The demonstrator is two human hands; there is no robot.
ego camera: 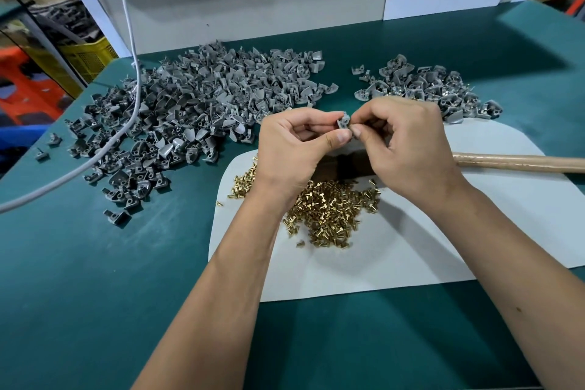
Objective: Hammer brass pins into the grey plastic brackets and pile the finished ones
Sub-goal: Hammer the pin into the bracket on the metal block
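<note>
Both hands (348, 142) pinch one bracket (344, 121); any pin there is hidden

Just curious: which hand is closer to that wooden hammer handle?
Right. The right hand hovers just beside the wooden hammer handle, above its inner end; the left hand is farther left.

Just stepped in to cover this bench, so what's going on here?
A person is assembling by hand. The left hand pinches one grey bracket while the right hand works at it, apparently seating a pin. Loose brass pins lie heaped on the white sheet below. The hammer handle lies on the sheet, unheld. A large bracket pile sits left; a smaller pile, showing brass glints, sits right.
</note>
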